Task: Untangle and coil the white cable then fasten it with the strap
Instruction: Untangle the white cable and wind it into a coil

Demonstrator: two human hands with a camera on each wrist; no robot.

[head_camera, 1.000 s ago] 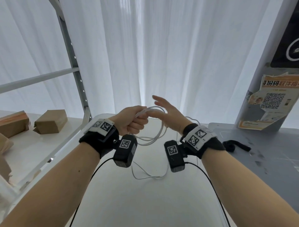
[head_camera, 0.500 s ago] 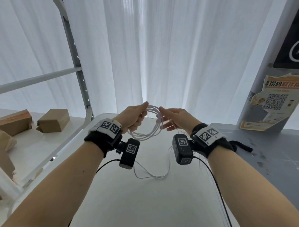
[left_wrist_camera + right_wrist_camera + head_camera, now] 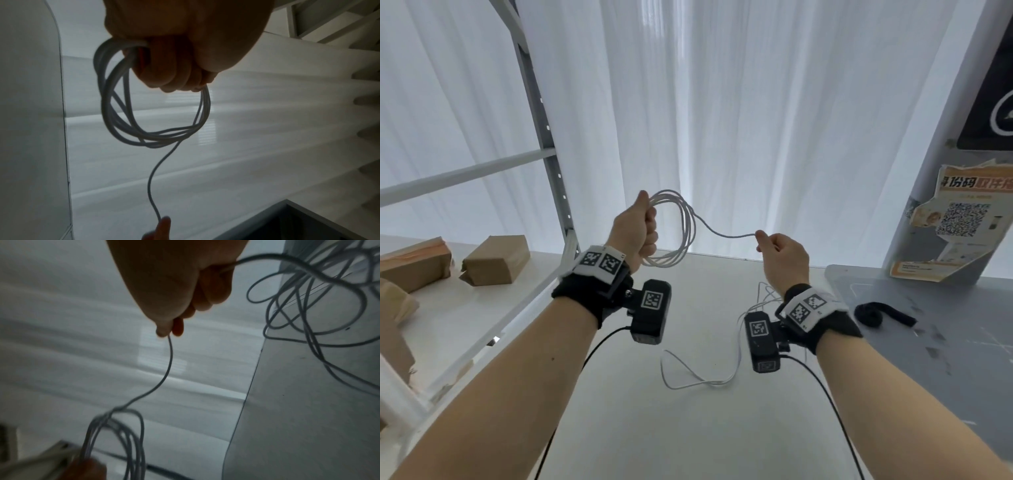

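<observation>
My left hand is raised above the table and grips several loops of the white cable, a coil that hangs below the fist. From the coil a single strand runs right to my right hand, which pinches it between thumb and fingertip. Past that hand the cable drops in loose tangled loops onto the white table. A slack loop lies below the wrists. The black strap lies on the grey surface, right of my right wrist.
Brown paper-wrapped parcels sit on a white shelf at the left behind a grey metal rack post. A grey table adjoins on the right, with a pillar bearing a QR-code poster. White curtains hang behind.
Both hands have risen and moved apart. The right hand left the coil and slid out along the cable, drawing a strand taut-ish between the hands. The left hand keeps the coil.
</observation>
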